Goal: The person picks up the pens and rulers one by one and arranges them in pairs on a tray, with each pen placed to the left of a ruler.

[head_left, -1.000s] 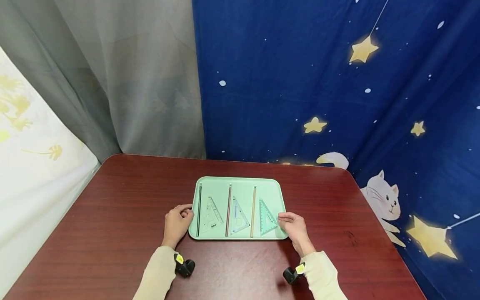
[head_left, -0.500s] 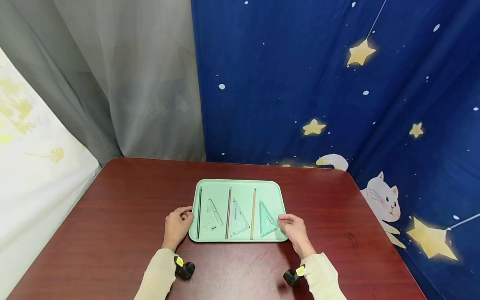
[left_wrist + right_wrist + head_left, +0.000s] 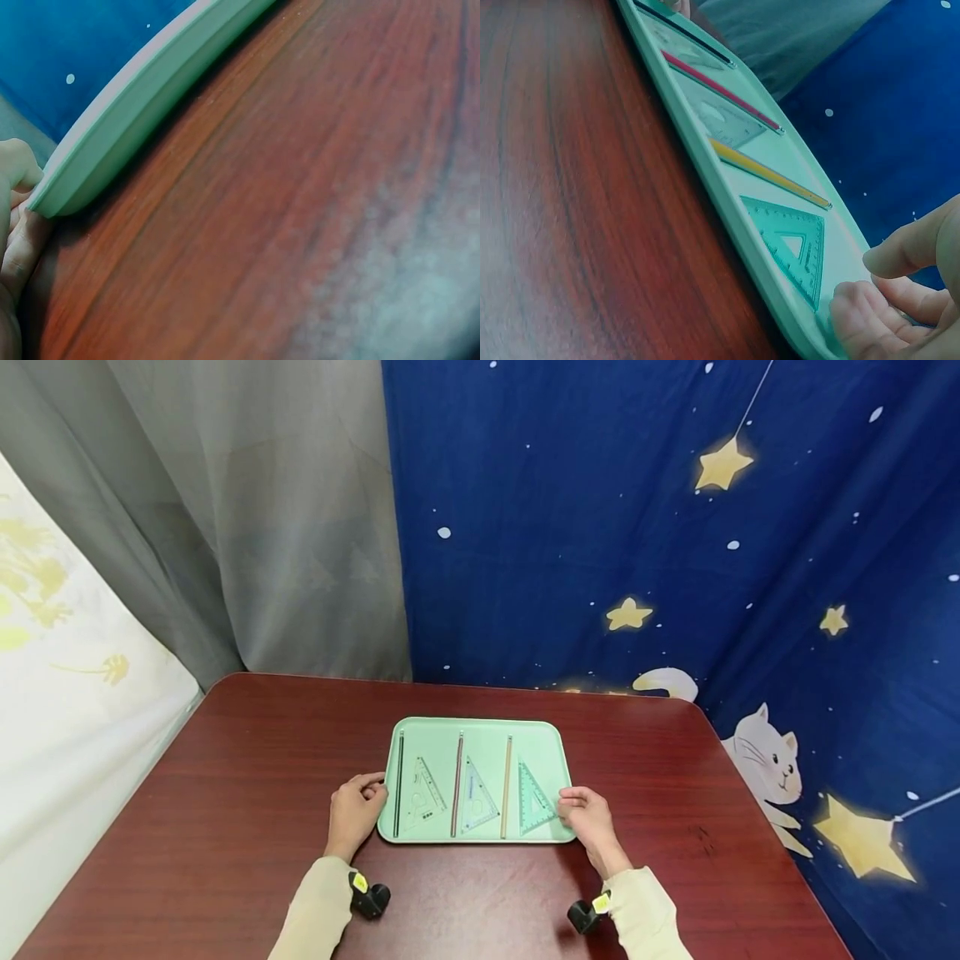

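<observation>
Beside the tray (image 3: 480, 727), both hands' fingers (image 3: 372, 789) pinch its edges.

Barely anything shifted: right hand (image 3: 589, 814) crept a touch closer along the tray (image 3: 480, 732) edge, fingers curling in. View tipped slightly vs. 1 s ago.

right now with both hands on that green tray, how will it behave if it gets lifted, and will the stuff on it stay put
The green tray looks like thin moulded plastic, so probably stiff and light. Left hand and right hand hold opposite edges, which should keep it level. Its rim is shallow: if tilted, the pencils may roll and the flat set squares may slide.
</observation>
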The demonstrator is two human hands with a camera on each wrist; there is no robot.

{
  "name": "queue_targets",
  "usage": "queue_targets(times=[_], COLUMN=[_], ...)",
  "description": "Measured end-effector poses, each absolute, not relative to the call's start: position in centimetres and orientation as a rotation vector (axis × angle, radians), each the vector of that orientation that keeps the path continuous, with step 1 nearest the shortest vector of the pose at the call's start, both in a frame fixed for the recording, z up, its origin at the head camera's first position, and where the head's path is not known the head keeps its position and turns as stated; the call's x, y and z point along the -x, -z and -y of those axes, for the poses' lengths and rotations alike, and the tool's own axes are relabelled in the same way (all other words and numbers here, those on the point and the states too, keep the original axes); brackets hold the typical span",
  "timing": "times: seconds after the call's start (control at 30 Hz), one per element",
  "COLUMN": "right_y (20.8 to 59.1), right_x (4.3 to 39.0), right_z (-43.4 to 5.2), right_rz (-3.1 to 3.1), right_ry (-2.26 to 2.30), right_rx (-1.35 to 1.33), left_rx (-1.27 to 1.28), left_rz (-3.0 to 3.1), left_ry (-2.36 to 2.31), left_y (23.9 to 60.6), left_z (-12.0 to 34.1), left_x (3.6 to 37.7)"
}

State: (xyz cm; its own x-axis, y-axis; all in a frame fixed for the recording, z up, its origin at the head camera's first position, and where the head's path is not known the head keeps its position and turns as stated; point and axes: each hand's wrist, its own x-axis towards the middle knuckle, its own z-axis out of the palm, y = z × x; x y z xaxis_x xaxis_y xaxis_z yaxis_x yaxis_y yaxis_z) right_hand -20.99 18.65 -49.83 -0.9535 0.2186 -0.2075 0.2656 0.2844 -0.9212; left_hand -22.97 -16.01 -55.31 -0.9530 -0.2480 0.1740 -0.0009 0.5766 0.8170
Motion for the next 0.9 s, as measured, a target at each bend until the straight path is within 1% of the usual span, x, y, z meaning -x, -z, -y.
queue_targets(times=[0.5, 0.67, 0.9], right_y=[50.3, 50.5, 50.9], right_x=[21.0, 21.5, 22.5], right_z=[-18.4, -18.7, -19.6], right_rz=[-2.471, -2.463, -2.532], right_ry=[1.820, 1.828, 1.763], right_rx=[-0.457, -0.455, -0.509], left_rx=[-0.228, -0.241, -0.330], left_rz=[2.451, 2.365, 2.354], left_ry=[1.308, 1.304, 1.314], left_y=[55.7, 56.0, 56.7], left_z=[16.2, 16.4, 16.7], left_x=[22.7, 22.9, 22.7])
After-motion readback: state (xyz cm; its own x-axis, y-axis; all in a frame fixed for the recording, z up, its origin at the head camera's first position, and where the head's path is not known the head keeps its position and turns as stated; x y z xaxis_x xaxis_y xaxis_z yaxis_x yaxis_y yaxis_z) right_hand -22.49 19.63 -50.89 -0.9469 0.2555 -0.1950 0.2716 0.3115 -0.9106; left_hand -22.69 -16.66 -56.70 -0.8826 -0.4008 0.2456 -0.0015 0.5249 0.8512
